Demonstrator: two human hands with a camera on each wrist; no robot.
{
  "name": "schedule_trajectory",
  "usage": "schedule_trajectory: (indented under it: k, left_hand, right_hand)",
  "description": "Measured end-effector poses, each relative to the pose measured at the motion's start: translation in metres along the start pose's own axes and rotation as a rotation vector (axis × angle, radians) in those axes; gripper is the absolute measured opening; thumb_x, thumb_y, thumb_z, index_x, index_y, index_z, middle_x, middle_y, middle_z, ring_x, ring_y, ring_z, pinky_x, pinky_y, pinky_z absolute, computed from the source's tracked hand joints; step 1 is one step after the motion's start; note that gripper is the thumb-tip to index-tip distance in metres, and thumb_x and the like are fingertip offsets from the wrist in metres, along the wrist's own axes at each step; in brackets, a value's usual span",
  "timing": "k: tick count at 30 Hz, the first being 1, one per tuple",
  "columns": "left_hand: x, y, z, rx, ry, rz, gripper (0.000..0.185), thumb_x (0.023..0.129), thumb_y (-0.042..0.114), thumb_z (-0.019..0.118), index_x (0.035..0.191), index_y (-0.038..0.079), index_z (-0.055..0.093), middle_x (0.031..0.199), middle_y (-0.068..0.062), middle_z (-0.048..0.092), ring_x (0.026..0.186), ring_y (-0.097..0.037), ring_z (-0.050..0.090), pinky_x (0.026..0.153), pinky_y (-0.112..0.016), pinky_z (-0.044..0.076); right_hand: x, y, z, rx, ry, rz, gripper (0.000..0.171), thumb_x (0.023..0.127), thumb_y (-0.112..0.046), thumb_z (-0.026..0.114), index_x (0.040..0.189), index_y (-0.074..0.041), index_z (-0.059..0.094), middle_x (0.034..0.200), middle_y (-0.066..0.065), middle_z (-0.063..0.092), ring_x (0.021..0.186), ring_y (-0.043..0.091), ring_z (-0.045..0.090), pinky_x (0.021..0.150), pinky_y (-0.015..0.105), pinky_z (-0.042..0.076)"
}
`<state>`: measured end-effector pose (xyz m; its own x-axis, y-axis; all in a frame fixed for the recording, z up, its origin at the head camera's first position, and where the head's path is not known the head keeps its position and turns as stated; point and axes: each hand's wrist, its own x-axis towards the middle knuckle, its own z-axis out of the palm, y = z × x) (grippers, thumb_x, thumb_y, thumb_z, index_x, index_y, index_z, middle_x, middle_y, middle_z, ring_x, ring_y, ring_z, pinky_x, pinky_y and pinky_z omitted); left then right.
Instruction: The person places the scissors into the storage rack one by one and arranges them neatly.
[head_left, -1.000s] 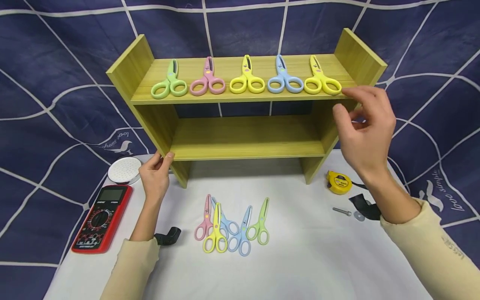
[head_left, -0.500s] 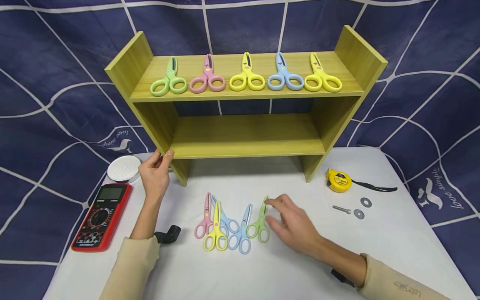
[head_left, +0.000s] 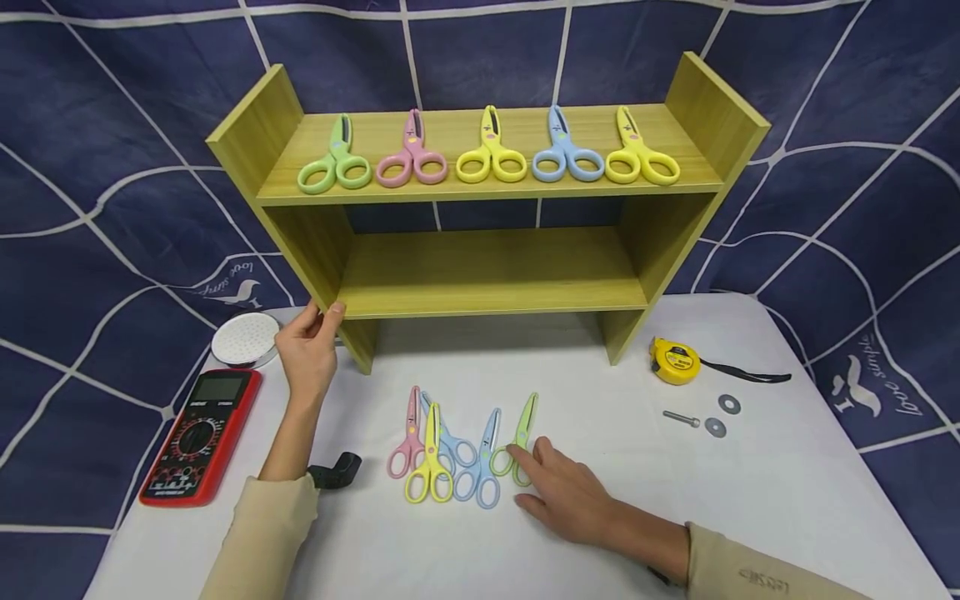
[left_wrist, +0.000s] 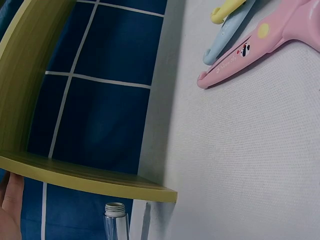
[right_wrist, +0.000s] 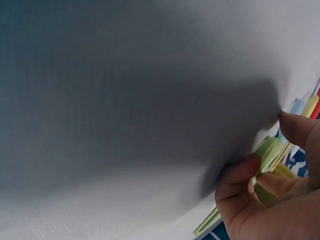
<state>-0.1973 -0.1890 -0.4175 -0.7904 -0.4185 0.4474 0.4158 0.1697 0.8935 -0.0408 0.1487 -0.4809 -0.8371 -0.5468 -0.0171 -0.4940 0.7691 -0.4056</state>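
Note:
My left hand (head_left: 309,350) grips the lower left side panel of the wooden shelf (head_left: 495,304), thumb on its front edge. My right hand (head_left: 566,492) is over the handles of the green scissors (head_left: 522,433) on the white table. Its index finger touches a handle ring, and the thumb stands apart. To the left lie blue scissors (head_left: 487,446), yellow scissors (head_left: 432,442), pink scissors (head_left: 413,421) and a second blue pair (head_left: 456,442) partly under the yellow one. The right wrist view shows the thumb (right_wrist: 297,127) separated from the bent fingers (right_wrist: 235,187).
Several scissors lie in a row on the shelf's top board (head_left: 465,194). At left are a red multimeter (head_left: 198,437) and a white shower head (head_left: 245,338). At right lie a tape measure (head_left: 675,362), a bolt (head_left: 681,418) and two washers (head_left: 715,427).
My right hand has come down from beside the upper right of the shelf to the green scissors, then slid toward their handles. The left hand keeps its grip on the shelf.

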Motion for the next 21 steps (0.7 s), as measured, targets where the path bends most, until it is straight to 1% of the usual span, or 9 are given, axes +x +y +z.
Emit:
schedule_trajectory:
  k: [4, 6, 7, 11, 12, 14, 18, 19, 21]
  left_hand:
    - [-0.0002, 0.001, 0.0009, -0.019, 0.001, -0.01, 0.03, 0.09, 0.0, 0.069, 0.12, -0.003, 0.067, 0.112, -0.024, 0.066, 0.084, -0.004, 0.068, 0.076, -0.016, 0.056]
    - [-0.0001, 0.0007, 0.0013, -0.025, 0.001, -0.014, 0.03, 0.09, 0.0, 0.068, 0.12, -0.003, 0.066, 0.113, -0.024, 0.066, 0.084, -0.005, 0.068, 0.076, -0.017, 0.056]
    - [-0.0001, 0.0004, 0.0015, -0.028, 0.002, -0.016, 0.03, 0.09, 0.001, 0.068, 0.12, -0.003, 0.066, 0.114, -0.024, 0.066, 0.085, -0.006, 0.068, 0.077, -0.017, 0.056]
    - [0.0004, -0.0011, 0.0015, -0.037, 0.009, -0.013, 0.03, 0.09, 0.003, 0.07, 0.119, -0.003, 0.067, 0.114, -0.023, 0.066, 0.086, -0.008, 0.069, 0.077, -0.017, 0.056]
    - [-0.0007, 0.0032, 0.002, -0.036, 0.005, -0.016, 0.03, 0.09, 0.002, 0.069, 0.12, -0.004, 0.066, 0.115, -0.024, 0.065, 0.086, -0.007, 0.069, 0.077, -0.017, 0.056]
    - [-0.0011, 0.0029, 0.0025, -0.055, 0.01, -0.021, 0.031, 0.089, 0.003, 0.07, 0.119, -0.004, 0.067, 0.114, -0.023, 0.066, 0.085, -0.007, 0.069, 0.077, -0.017, 0.056]
    - [-0.0023, 0.0028, 0.0032, -0.069, 0.012, -0.027, 0.031, 0.089, 0.001, 0.07, 0.119, -0.005, 0.066, 0.115, -0.024, 0.065, 0.085, -0.006, 0.068, 0.076, -0.016, 0.056]
    - [-0.0014, -0.0013, 0.0027, -0.074, 0.019, -0.023, 0.031, 0.088, 0.002, 0.071, 0.119, -0.004, 0.067, 0.115, -0.023, 0.066, 0.084, -0.006, 0.068, 0.075, -0.016, 0.056]
    - [-0.0015, 0.0002, 0.002, -0.064, 0.019, -0.014, 0.03, 0.089, 0.0, 0.07, 0.119, -0.004, 0.067, 0.115, -0.024, 0.065, 0.083, -0.005, 0.068, 0.074, -0.015, 0.056]
  right_hand:
    - [0.0012, 0.0012, -0.002, 0.003, 0.015, -0.03, 0.055, 0.086, -0.012, 0.074, 0.137, -0.007, 0.053, 0.094, -0.002, 0.042, 0.068, 0.006, 0.036, 0.046, 0.014, 0.035]
    - [0.0014, 0.0013, -0.0028, 0.002, 0.021, -0.033, 0.055, 0.085, -0.008, 0.073, 0.136, -0.005, 0.053, 0.094, -0.001, 0.043, 0.068, 0.006, 0.037, 0.046, 0.014, 0.035]
    - [0.0015, 0.0012, -0.0032, 0.004, 0.018, -0.027, 0.055, 0.085, -0.01, 0.073, 0.136, -0.005, 0.053, 0.094, -0.001, 0.043, 0.068, 0.006, 0.037, 0.046, 0.015, 0.035]
    - [0.0028, 0.0008, -0.004, 0.012, 0.006, 0.001, 0.059, 0.086, -0.023, 0.076, 0.136, -0.003, 0.051, 0.096, -0.001, 0.044, 0.07, 0.005, 0.039, 0.048, 0.015, 0.037]
    - [0.0031, 0.001, -0.004, 0.009, 0.006, 0.005, 0.059, 0.086, -0.024, 0.077, 0.135, -0.004, 0.051, 0.096, -0.001, 0.044, 0.07, 0.005, 0.039, 0.048, 0.015, 0.037]
    - [0.0036, 0.0021, -0.0049, -0.001, 0.01, 0.003, 0.057, 0.086, -0.023, 0.077, 0.133, -0.005, 0.052, 0.095, -0.001, 0.045, 0.07, 0.006, 0.039, 0.048, 0.015, 0.037]
    - [0.0033, 0.0055, -0.0068, -0.022, 0.021, -0.006, 0.05, 0.084, -0.012, 0.076, 0.129, -0.007, 0.055, 0.092, -0.002, 0.044, 0.068, 0.006, 0.038, 0.046, 0.016, 0.036]
    - [0.0033, 0.0061, -0.0075, -0.022, 0.019, -0.008, 0.049, 0.084, -0.011, 0.075, 0.128, -0.008, 0.055, 0.092, -0.003, 0.044, 0.067, 0.006, 0.038, 0.046, 0.016, 0.036]
    - [0.004, 0.0068, -0.0083, -0.023, 0.012, -0.006, 0.051, 0.084, -0.013, 0.076, 0.13, -0.009, 0.054, 0.092, -0.003, 0.043, 0.067, 0.007, 0.037, 0.046, 0.016, 0.035]
